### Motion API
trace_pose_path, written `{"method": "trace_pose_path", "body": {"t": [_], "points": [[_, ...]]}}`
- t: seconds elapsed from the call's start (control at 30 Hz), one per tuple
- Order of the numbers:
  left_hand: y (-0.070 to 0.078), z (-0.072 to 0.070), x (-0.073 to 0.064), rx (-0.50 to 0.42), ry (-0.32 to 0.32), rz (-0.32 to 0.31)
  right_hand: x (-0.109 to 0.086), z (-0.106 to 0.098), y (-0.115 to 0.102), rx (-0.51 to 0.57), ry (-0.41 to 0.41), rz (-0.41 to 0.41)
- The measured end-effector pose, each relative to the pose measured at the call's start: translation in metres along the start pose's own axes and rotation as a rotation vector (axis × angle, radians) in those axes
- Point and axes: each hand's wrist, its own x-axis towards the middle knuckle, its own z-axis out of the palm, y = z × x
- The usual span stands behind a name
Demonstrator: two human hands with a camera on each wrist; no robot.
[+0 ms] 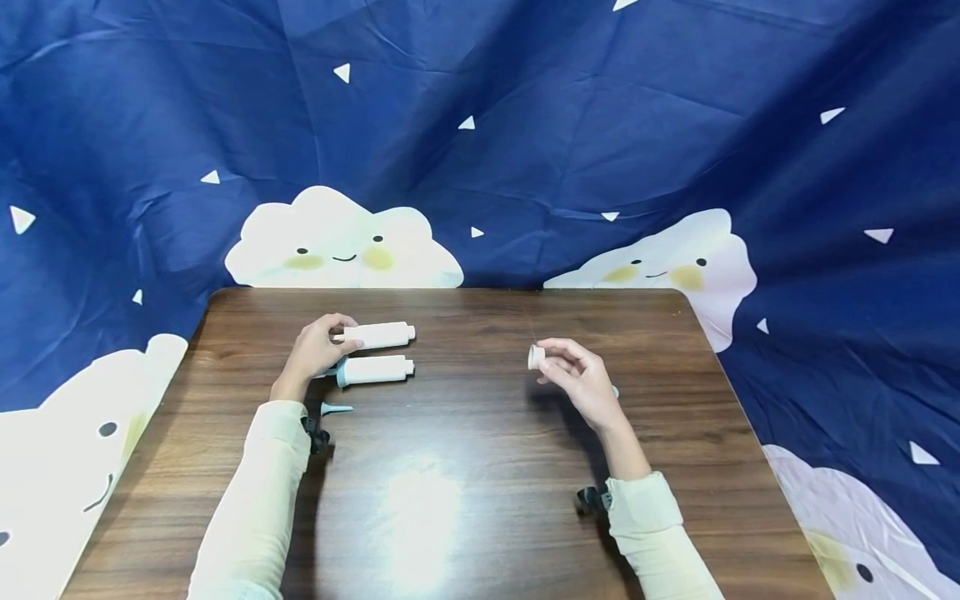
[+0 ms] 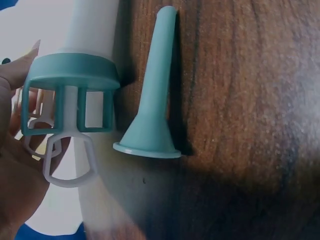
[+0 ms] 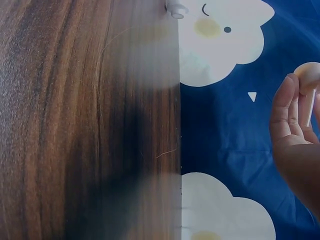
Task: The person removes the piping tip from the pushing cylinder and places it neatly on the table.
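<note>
On the left of the table lie two large white plastic syringes. My left hand [image 1: 309,357] grips the rear end of the far syringe [image 1: 381,335] between fingers and thumb. The near syringe [image 1: 377,369] lies beside that hand, its teal collar [image 2: 72,72] and pale plunger ring [image 2: 70,182] showing in the left wrist view. A teal cone-shaped nozzle [image 2: 155,107] lies close to it. Over the table's right half, my right hand [image 1: 583,385] pinches a small, round white cap-like piece [image 1: 536,357]. In the right wrist view this piece [image 3: 307,74] is partly cut off by the frame.
A small light-blue thing [image 1: 616,392] peeks out behind my right hand. The brown wooden table [image 1: 480,433] has a glossy reflection near its front. Beyond its far edge hangs a blue cloth [image 1: 510,167] with clouds and triangles. Each forearm carries a black wrist camera [image 1: 592,500].
</note>
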Motion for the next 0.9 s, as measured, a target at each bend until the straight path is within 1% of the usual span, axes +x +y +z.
{"method": "trace_pose_path", "body": {"t": [0.2, 0.33, 0.5, 0.77, 0.9], "points": [[-0.0023, 0.0004, 0.0011, -0.021, -0.036, -0.031, -0.0001, 0.0009, -0.0001, 0.004, 0.002, -0.004], [-0.0034, 0.0014, 0.0028, -0.008, -0.046, -0.045, 0.0009, 0.0022, 0.0013, 0.009, -0.005, -0.008], [-0.0003, 0.0014, 0.0035, 0.001, -0.039, -0.040, 0.0018, 0.0043, 0.0012, 0.012, -0.010, -0.011], [0.0038, -0.0036, 0.0006, 0.000, -0.042, -0.045, 0.0025, 0.0041, 0.0005, 0.000, -0.027, -0.025], [0.0042, -0.0050, 0.0005, -0.004, -0.033, -0.016, 0.0031, 0.0045, -0.0008, -0.023, -0.027, -0.026]]}}
